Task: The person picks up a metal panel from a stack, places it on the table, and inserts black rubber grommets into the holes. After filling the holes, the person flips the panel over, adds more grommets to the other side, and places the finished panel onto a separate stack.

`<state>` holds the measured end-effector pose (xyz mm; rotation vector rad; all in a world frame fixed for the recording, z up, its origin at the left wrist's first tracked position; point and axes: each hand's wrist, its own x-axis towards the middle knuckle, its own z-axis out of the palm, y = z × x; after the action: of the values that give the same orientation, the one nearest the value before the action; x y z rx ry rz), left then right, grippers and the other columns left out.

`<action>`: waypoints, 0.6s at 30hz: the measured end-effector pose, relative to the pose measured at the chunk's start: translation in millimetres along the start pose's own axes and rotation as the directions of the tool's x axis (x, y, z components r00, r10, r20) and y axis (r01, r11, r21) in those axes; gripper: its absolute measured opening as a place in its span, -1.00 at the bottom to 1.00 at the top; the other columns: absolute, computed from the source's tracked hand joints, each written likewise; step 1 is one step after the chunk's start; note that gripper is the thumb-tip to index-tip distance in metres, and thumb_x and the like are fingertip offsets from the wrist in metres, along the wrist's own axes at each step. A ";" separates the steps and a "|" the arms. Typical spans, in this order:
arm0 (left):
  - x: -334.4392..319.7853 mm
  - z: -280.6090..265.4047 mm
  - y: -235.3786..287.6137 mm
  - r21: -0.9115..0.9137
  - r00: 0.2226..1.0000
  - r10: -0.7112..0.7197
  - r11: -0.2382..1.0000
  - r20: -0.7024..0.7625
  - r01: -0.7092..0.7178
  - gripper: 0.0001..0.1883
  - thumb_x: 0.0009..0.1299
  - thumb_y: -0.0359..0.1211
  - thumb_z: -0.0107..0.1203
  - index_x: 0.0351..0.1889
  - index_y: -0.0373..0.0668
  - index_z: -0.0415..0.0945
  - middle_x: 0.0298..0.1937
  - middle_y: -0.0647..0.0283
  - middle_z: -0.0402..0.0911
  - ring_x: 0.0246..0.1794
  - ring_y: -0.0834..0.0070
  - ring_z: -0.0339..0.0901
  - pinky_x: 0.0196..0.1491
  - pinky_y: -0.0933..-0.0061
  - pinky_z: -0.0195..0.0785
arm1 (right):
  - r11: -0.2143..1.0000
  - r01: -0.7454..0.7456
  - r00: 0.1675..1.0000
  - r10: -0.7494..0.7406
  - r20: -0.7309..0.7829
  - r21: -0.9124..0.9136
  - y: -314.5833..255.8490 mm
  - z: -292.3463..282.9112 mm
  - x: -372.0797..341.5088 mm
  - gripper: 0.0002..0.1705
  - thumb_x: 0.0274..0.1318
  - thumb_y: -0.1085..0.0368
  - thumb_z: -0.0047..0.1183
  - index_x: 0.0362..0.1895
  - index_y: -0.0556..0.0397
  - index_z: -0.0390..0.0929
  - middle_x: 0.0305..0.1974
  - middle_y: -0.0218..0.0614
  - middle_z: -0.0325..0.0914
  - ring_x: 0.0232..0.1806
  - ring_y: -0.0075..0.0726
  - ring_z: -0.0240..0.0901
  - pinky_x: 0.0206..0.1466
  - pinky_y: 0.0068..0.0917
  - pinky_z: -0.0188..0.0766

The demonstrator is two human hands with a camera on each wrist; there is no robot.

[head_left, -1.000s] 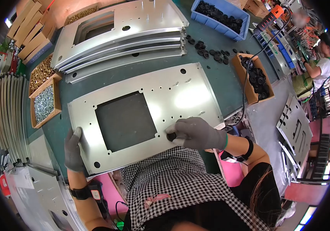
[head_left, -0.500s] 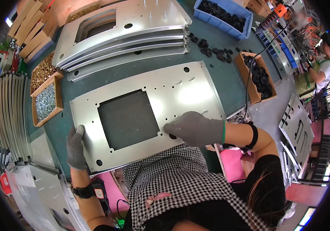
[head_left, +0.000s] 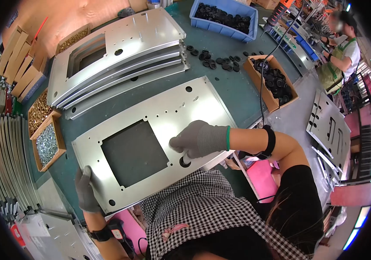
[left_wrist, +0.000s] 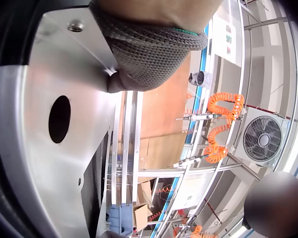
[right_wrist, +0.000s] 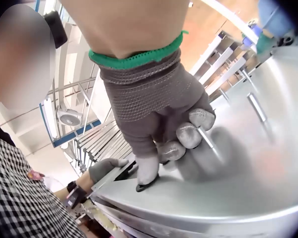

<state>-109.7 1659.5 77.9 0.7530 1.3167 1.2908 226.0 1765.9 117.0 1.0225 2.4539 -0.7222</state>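
We see the thumb (right_wrist: 148, 171) of the right hand (head_left: 200, 138) planted straight on a black grommet (right_wrist: 140, 188); the other fingers bend loosely above the metal, with nothing that we can make out in their hold; the grommet lies at the round hole by the near edge of the sheet-metal panel (head_left: 168, 125), right of its square cutout; half a second ago the hand masked much of that hole, whereas now the dark ring shows around the thumb; we take this for pressing rather than placing, though full seating we cannot tell; the left hand (head_left: 85, 190) stays curled on the panel's left edge, steadying it, we judge; beyond, on the green worktable (head_left: 233, 82), we find a panel stack (head_left: 118, 65) far left, loose grommets (head_left: 226, 66) far right, and a grommet carton (head_left: 258, 84) to their right.
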 end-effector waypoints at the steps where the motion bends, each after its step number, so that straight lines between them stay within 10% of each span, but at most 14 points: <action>1: -2.1 3.5 3.5 0.009 1.000 0.016 1.000 0.013 -0.017 -0.52 0.46 -0.21 -0.04 0.20 -0.39 0.33 -0.01 0.07 0.57 -0.08 0.35 0.60 -0.04 0.39 0.48 | 0.999 0.020 0.991 -0.014 -0.130 0.043 11.3 -2.0 -2.2 -0.80 0.07 0.22 0.08 -0.17 -0.12 0.53 -0.32 -0.34 0.61 -0.22 -0.16 0.61 -0.18 -0.27 0.50; 3: 0.0 -2.0 1.7 0.042 1.000 -0.002 0.999 -0.007 0.002 -0.51 0.45 -0.20 -0.03 0.20 -0.39 0.33 -0.02 0.07 0.57 -0.08 0.35 0.60 -0.04 0.38 0.48 | 0.985 -0.066 0.886 0.131 -0.445 0.158 43.4 -18.8 -3.1 -0.82 0.11 0.19 0.05 -0.19 -0.13 0.55 -0.29 -0.32 0.64 -0.21 -0.12 0.61 -0.15 -0.25 0.50; 5: 0.5 -1.2 2.4 0.037 1.000 -0.014 0.999 -0.006 0.014 -0.50 0.44 -0.19 -0.02 0.20 -0.38 0.34 -0.03 0.07 0.57 -0.09 0.35 0.60 -0.04 0.38 0.48 | 0.943 -0.221 0.570 0.331 -0.752 0.248 100.2 -40.8 1.2 -0.78 0.18 0.12 0.02 -0.15 -0.12 0.56 -0.25 -0.28 0.66 -0.17 -0.08 0.62 -0.07 -0.23 0.50; 7: 2.2 -5.5 -1.1 0.025 1.000 -0.018 1.000 0.011 0.018 -0.50 0.44 -0.19 -0.01 0.20 -0.38 0.34 -0.02 0.07 0.57 -0.09 0.35 0.60 -0.04 0.38 0.48 | 0.834 -0.481 0.442 0.497 -0.747 0.270 147.4 -48.9 0.4 -0.74 0.22 0.09 0.03 -0.10 -0.10 0.57 -0.22 -0.23 0.66 -0.17 -0.05 0.62 -0.05 -0.22 0.49; 10: 4.1 -9.5 -1.2 0.016 1.000 -0.005 1.000 0.027 0.004 -0.49 0.45 -0.19 -0.02 0.22 -0.38 0.33 -0.01 0.07 0.57 -0.09 0.35 0.60 -0.03 0.38 0.48 | 0.832 -0.458 0.391 0.505 -0.770 0.313 207.3 -15.5 14.0 -0.70 0.27 0.08 0.01 -0.05 -0.06 0.57 -0.18 -0.19 0.66 -0.14 -0.01 0.60 -0.05 -0.19 0.48; 13: 4.3 -16.0 -7.3 0.017 0.999 -0.032 0.999 0.004 0.032 -0.49 0.45 -0.20 -0.03 0.24 -0.38 0.31 0.00 0.08 0.57 -0.08 0.35 0.60 -0.02 0.38 0.48 | 0.821 -0.397 0.425 0.561 -0.710 0.411 201.3 -24.4 10.0 -0.71 0.26 0.16 0.03 -0.03 0.00 0.58 -0.17 -0.20 0.66 -0.11 -0.11 0.61 -0.03 -0.25 0.48; 16: 6.2 -11.3 -5.5 0.008 0.999 -0.038 0.999 -0.025 0.038 -0.54 0.46 -0.23 -0.05 0.20 -0.37 0.35 -0.07 0.12 0.59 -0.13 0.39 0.60 -0.07 0.41 0.48 | 0.728 0.126 0.695 0.420 -0.583 0.674 150.4 -34.2 -1.5 -0.73 0.22 0.25 0.05 -0.04 0.06 0.59 -0.21 -0.25 0.65 -0.11 -0.27 0.59 -0.01 -0.37 0.47; 18: 4.3 -7.3 -2.5 0.009 0.999 -0.033 0.999 -0.012 0.033 -0.54 0.46 -0.23 -0.06 0.19 -0.37 0.36 -0.07 0.12 0.59 -0.13 0.40 0.60 -0.08 0.42 0.48 | 0.757 0.113 0.764 0.348 -0.544 0.644 130.2 -31.1 8.6 -0.73 0.19 0.28 0.08 -0.05 0.08 0.60 -0.24 -0.27 0.64 -0.15 -0.37 0.57 -0.01 -0.43 0.46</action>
<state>-116.9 1661.2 73.1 0.7281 1.3403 1.2658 311.5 1867.2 96.8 1.9682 2.6645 -1.4440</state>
